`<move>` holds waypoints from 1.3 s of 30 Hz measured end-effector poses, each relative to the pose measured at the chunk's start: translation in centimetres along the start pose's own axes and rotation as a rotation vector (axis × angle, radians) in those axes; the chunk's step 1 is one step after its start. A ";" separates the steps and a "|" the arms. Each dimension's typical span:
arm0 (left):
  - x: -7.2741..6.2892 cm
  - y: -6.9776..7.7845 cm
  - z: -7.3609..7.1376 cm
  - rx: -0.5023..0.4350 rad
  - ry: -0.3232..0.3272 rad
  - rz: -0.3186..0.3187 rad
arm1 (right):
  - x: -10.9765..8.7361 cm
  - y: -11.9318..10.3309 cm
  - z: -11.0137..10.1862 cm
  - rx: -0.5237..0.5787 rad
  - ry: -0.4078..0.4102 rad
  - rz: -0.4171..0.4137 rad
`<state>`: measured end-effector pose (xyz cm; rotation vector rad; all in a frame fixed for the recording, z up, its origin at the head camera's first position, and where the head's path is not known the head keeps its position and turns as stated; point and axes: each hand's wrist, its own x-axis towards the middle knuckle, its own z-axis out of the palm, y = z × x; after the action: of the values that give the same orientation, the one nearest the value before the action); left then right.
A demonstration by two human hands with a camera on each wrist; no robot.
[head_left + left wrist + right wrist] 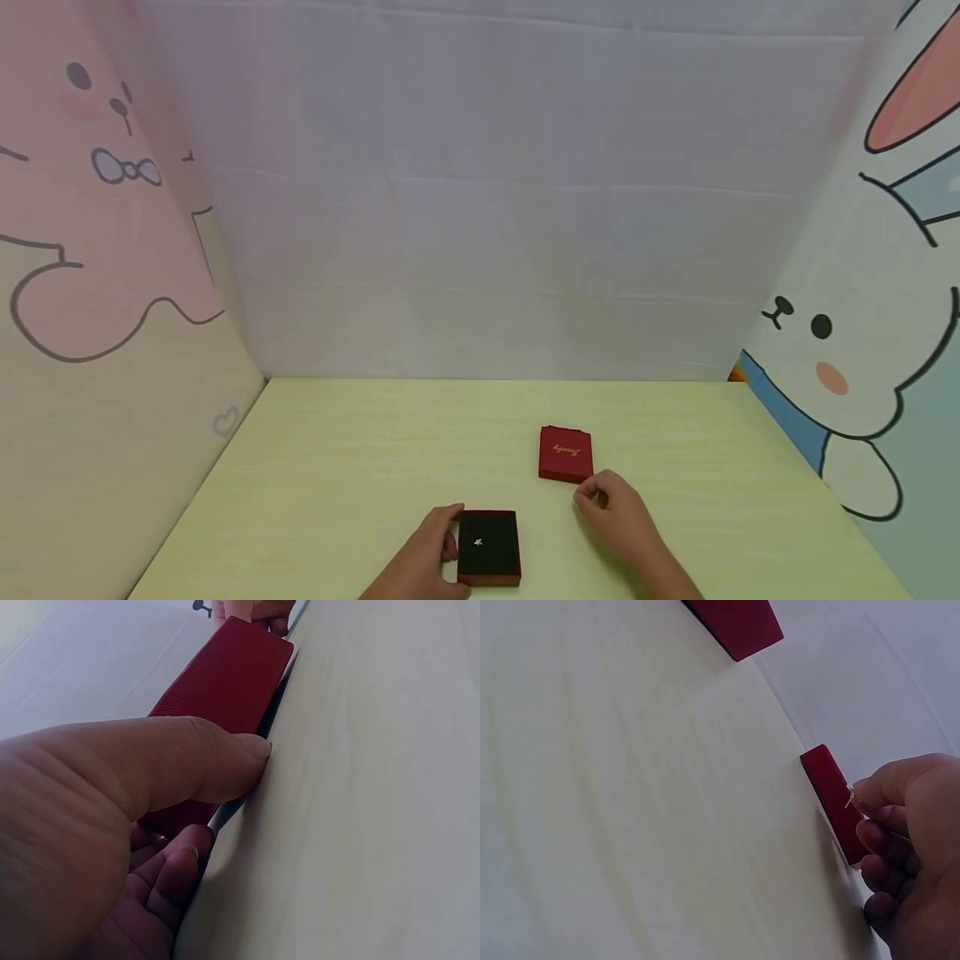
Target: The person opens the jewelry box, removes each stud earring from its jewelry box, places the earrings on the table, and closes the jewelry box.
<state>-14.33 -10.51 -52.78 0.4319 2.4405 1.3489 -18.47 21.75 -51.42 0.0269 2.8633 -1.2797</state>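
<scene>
A jewelry box (489, 546) with a black padded insert and dark red sides lies on the table near the front. On the insert, left of its middle, sits a small silvery star-shaped stud (478, 542). My left hand (431, 554) grips the box at its left side, thumb at the near corner and index finger at the far one. To the right of the box, my right hand (618, 517) pinches a tiny silvery earring (850, 796) with a thin pin between thumb and index finger. Just beyond that hand is the red box lid (566, 454) with gold lettering.
The pale yellow tabletop (360, 450) ends at a white cloth backdrop (495, 208). Cartoon-printed panels stand at the left (112, 333) and right (885, 375).
</scene>
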 end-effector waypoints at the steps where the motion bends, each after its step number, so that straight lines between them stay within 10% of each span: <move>1: 0.0 0.0 0.0 0.000 0.000 -0.001 | 0.0 0.1 0.1 0.000 -0.002 0.004; 39: 0.1 -0.1 0.0 -0.002 -0.005 0.006 | -0.9 -0.1 0.7 -0.019 0.036 -0.066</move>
<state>-14.38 -10.51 -52.85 0.4413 2.4358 1.3510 -17.54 21.12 -51.82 -0.0461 2.9298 -1.2758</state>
